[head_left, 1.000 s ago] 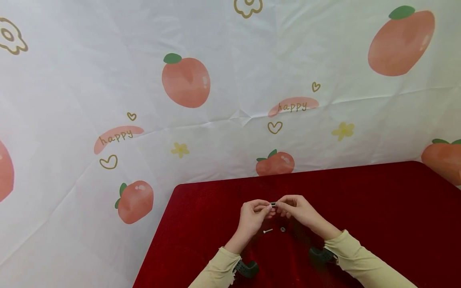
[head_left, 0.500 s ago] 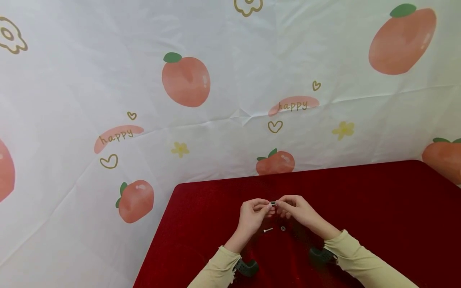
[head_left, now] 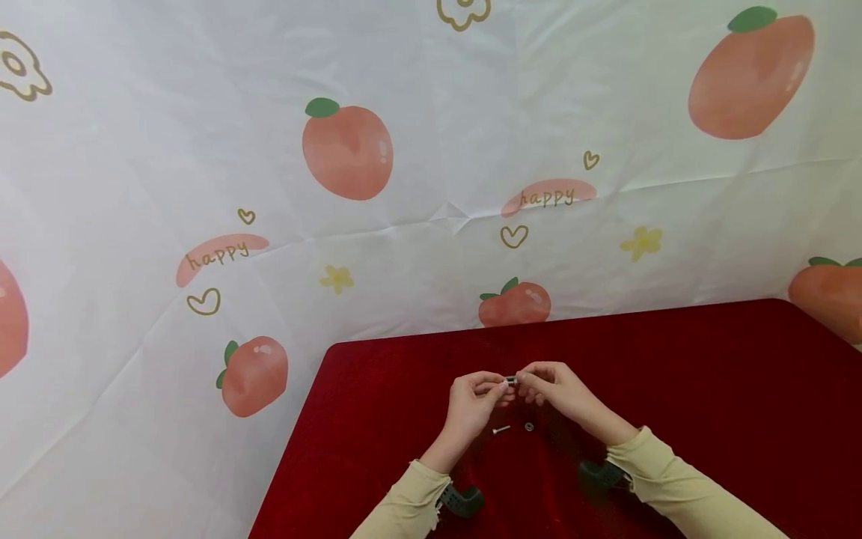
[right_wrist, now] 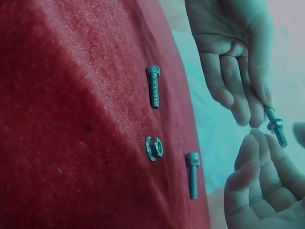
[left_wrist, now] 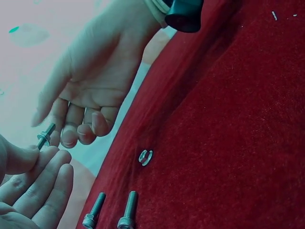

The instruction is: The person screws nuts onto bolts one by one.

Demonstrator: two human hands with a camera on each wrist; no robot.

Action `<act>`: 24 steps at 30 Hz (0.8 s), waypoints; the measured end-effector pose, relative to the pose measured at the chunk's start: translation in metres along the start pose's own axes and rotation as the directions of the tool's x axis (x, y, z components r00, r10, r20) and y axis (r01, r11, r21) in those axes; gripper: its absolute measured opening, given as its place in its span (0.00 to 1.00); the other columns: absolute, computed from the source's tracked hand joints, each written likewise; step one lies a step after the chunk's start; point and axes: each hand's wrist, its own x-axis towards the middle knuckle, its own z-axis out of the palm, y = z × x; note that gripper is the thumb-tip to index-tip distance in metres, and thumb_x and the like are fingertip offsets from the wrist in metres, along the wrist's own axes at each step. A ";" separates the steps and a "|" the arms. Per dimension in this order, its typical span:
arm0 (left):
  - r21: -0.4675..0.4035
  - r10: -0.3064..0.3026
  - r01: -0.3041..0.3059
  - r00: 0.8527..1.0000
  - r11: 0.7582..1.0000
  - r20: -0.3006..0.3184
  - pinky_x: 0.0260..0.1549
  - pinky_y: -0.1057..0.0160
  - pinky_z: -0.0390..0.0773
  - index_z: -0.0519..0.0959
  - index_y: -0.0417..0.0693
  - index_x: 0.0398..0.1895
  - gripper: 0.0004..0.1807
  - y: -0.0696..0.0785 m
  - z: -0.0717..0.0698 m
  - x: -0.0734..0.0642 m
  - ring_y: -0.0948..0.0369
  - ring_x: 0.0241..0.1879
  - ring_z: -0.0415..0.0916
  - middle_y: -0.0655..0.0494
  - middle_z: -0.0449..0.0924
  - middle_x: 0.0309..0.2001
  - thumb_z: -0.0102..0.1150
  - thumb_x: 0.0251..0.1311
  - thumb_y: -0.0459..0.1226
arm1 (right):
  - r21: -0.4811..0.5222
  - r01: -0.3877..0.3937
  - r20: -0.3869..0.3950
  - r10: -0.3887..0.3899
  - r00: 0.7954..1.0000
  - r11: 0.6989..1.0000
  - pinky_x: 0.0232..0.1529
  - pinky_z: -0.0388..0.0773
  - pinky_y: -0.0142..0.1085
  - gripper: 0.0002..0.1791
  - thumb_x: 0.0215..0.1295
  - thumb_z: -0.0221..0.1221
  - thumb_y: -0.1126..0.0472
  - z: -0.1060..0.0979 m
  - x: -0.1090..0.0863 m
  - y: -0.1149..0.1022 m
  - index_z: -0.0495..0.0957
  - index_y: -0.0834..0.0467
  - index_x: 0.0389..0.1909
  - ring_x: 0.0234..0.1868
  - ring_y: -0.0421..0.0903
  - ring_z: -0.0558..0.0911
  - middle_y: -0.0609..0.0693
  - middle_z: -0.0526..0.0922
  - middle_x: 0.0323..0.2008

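Compared with half a second ago, the person's right hand (head_left: pixel 559 389) sits slightly nearer the far edge of the red velvety table (head_left: pixel 673 359), its thumb and fingertips a touch higher, and the pale yellow-green fabric sleeve (head_left: pixel 680 479) shifts with it. Compared with one second ago, the head view dips very slightly, raising the table's far edge.

Wrist pics teal-tinted, partly overexp.
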 end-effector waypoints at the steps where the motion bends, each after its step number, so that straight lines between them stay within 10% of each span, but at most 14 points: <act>1: 0.000 0.002 -0.002 1.000 1.000 -0.001 0.37 0.49 0.84 0.78 0.23 0.39 0.07 0.000 0.000 0.000 0.38 0.36 0.81 0.32 0.82 0.35 0.57 0.61 0.23 | 0.011 0.004 0.001 -0.004 1.000 1.000 0.28 0.81 0.40 0.15 0.70 0.57 0.56 0.000 0.000 0.000 0.79 0.66 0.44 0.30 0.51 0.80 0.58 0.82 0.32; 12: -0.014 -0.010 0.010 1.000 1.000 0.001 0.39 0.44 0.82 0.78 0.21 0.39 0.07 0.002 0.000 -0.001 0.36 0.36 0.80 0.31 0.81 0.35 0.56 0.61 0.22 | -0.009 0.047 0.023 -0.047 0.999 0.999 0.26 0.80 0.38 0.14 0.70 0.56 0.56 0.002 0.001 0.005 0.80 0.64 0.42 0.29 0.53 0.79 0.56 0.82 0.31; 24: 0.005 -0.021 0.021 0.999 1.000 -0.033 0.35 0.59 0.85 0.80 0.29 0.38 0.06 -0.017 0.000 0.004 0.49 0.33 0.84 0.41 0.84 0.33 0.59 0.61 0.26 | -0.024 0.032 0.023 -0.031 0.999 0.999 0.29 0.81 0.40 0.14 0.70 0.57 0.56 0.002 0.002 0.004 0.79 0.64 0.43 0.30 0.53 0.80 0.57 0.82 0.33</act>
